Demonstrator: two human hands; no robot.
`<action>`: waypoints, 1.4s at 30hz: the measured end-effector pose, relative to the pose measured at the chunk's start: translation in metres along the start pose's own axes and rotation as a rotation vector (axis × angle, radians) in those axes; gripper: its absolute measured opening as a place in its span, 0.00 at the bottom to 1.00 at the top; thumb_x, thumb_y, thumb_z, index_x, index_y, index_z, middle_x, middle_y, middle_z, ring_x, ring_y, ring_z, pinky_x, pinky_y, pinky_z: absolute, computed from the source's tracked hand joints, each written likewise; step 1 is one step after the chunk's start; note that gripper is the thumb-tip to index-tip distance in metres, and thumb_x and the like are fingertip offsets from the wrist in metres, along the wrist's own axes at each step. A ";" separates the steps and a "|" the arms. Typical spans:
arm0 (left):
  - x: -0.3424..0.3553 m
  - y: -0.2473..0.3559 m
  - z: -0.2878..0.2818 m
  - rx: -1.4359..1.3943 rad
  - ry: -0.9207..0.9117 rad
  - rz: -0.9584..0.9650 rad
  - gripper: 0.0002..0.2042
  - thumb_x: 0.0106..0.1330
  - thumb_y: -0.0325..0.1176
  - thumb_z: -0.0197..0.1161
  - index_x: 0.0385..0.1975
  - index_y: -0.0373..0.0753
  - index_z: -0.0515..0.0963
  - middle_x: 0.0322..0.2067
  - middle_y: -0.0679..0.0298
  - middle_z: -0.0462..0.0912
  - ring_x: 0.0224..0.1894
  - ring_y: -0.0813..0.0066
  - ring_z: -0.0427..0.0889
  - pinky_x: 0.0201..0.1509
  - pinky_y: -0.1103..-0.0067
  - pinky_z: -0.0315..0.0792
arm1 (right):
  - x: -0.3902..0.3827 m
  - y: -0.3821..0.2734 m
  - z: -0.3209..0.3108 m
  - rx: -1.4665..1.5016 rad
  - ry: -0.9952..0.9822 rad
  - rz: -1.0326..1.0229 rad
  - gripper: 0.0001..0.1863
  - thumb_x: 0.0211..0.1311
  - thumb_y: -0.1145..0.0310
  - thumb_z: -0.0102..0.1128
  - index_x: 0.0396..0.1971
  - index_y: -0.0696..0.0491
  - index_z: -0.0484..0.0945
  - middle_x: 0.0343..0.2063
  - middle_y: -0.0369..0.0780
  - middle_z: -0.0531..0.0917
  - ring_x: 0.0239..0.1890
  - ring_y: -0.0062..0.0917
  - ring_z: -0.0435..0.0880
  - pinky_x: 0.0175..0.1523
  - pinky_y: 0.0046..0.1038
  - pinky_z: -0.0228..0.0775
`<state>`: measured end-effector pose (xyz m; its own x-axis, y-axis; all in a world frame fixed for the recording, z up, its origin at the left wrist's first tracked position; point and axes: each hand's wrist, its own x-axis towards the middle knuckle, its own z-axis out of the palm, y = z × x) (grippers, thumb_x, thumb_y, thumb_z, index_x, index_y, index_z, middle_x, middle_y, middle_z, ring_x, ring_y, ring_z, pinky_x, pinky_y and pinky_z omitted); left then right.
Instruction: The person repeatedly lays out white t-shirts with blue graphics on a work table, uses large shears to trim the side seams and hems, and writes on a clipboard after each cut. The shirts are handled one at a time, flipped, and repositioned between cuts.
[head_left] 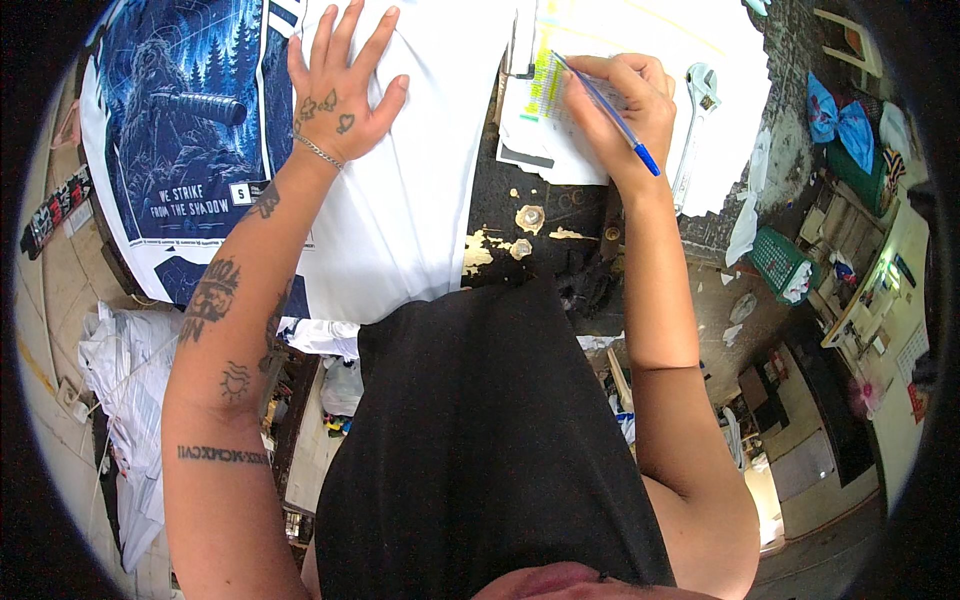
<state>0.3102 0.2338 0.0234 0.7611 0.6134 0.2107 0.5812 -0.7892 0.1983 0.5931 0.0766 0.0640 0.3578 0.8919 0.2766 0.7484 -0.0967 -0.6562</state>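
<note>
Right hand grips a blue pen, tip on the sheet at the bench's far edge.
Left hand lies flat and open on the white shirt; keeping that palm planted should steady the writing.

The scene is lit brightly and evenly from above, with no hard shadows cast. The white paper sheets at the far right are overexposed, so that detail is washed out (only a yellow-green patch is kept). A glare is also seen on the white fabric. The 1 fisheye view is ringed by a black vignette, and straight edges are bent toward the rim. The centre is rendered sharply; the cluttered floor at the right edge is softened and compressed.
</note>
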 end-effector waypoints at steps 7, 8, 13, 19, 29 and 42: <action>0.000 -0.001 0.000 -0.029 0.022 0.023 0.35 0.69 0.55 0.59 0.78 0.61 0.64 0.80 0.59 0.55 0.82 0.51 0.48 0.78 0.42 0.38 | -0.007 -0.005 0.001 -0.005 -0.024 0.018 0.10 0.51 0.62 0.77 0.34 0.45 0.92 0.29 0.35 0.85 0.41 0.29 0.80 0.52 0.34 0.65; 0.000 -0.001 0.000 -0.025 0.021 0.022 0.35 0.69 0.55 0.60 0.78 0.61 0.64 0.80 0.59 0.55 0.82 0.51 0.49 0.78 0.42 0.38 | -0.008 -0.006 0.001 -0.004 -0.025 0.013 0.10 0.50 0.62 0.77 0.34 0.45 0.92 0.28 0.35 0.85 0.40 0.29 0.79 0.52 0.34 0.65; 0.000 0.000 0.000 -0.009 0.016 0.020 0.36 0.68 0.54 0.60 0.78 0.60 0.64 0.80 0.58 0.55 0.81 0.51 0.50 0.78 0.42 0.39 | -0.012 -0.009 0.000 0.003 -0.035 0.032 0.11 0.50 0.61 0.77 0.35 0.46 0.92 0.27 0.35 0.85 0.39 0.28 0.79 0.51 0.34 0.64; -0.001 -0.001 0.001 -0.012 0.022 0.023 0.35 0.69 0.54 0.59 0.78 0.60 0.64 0.79 0.58 0.56 0.81 0.52 0.50 0.78 0.42 0.39 | -0.016 -0.011 -0.002 0.005 -0.030 0.036 0.10 0.51 0.62 0.76 0.34 0.46 0.92 0.27 0.34 0.84 0.39 0.28 0.79 0.50 0.33 0.63; -0.002 -0.003 0.004 -0.014 0.032 0.024 0.35 0.68 0.54 0.59 0.77 0.62 0.64 0.80 0.60 0.55 0.82 0.53 0.49 0.78 0.41 0.39 | -0.020 -0.013 -0.002 0.006 -0.036 0.066 0.10 0.51 0.62 0.76 0.35 0.46 0.92 0.28 0.35 0.86 0.40 0.29 0.79 0.51 0.35 0.65; -0.002 -0.002 0.002 -0.023 0.029 0.024 0.35 0.69 0.55 0.59 0.78 0.62 0.63 0.80 0.60 0.56 0.82 0.53 0.49 0.79 0.42 0.38 | -0.027 -0.017 -0.005 0.009 -0.051 0.077 0.11 0.50 0.63 0.76 0.35 0.46 0.92 0.28 0.35 0.85 0.40 0.31 0.79 0.51 0.35 0.66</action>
<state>0.3080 0.2338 0.0209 0.7660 0.5949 0.2436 0.5556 -0.8033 0.2146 0.5739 0.0522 0.0713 0.3852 0.9032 0.1894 0.7146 -0.1621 -0.6805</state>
